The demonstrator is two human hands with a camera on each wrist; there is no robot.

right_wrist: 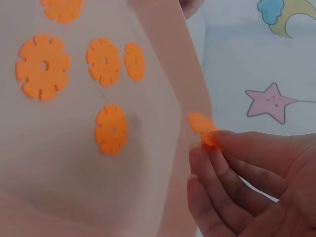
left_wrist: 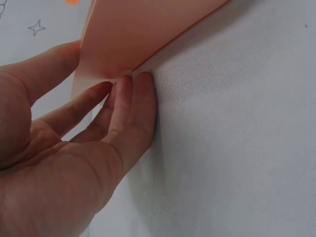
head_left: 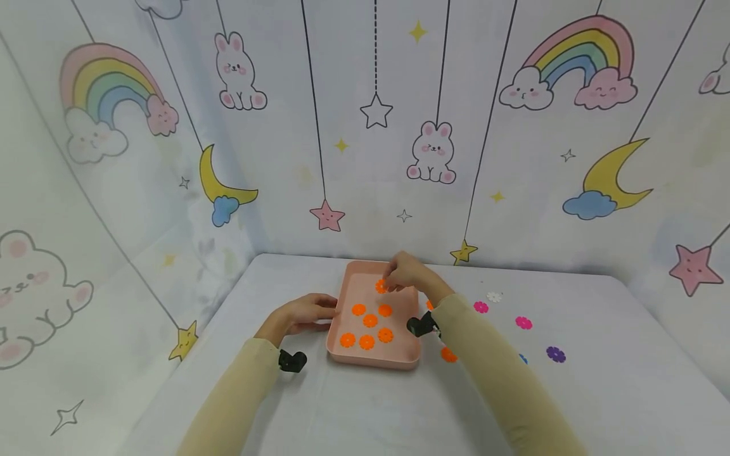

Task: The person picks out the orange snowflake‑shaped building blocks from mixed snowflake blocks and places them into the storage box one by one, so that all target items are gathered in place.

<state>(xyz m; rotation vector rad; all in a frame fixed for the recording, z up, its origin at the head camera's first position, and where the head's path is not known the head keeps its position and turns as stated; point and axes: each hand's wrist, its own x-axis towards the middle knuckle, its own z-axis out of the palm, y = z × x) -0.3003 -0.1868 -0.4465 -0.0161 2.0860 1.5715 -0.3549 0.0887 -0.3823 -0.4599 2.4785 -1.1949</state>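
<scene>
My right hand point(head_left: 412, 271) pinches an orange snowflake building disc point(right_wrist: 200, 123) between thumb and fingertips, above the far end of a pink tray point(head_left: 373, 361). Several more orange discs point(head_left: 370, 320) lie flat and apart on the tray floor. On the tray's left side my left hand point(head_left: 308, 311) touches the outer wall with relaxed fingers. Seen in the left wrist view, its fingertips point(left_wrist: 143, 81) rest at the base edge of the tray, near the white cloth.
Right of the tray, loose discs are scattered on the white-covered table: orange point(head_left: 448, 354), pink point(head_left: 523, 323), white point(head_left: 494, 297), purple point(head_left: 556, 354) and a partly hidden blue point(head_left: 523, 359). A cartoon-printed backdrop point(head_left: 376, 164) stands behind the table and along its left.
</scene>
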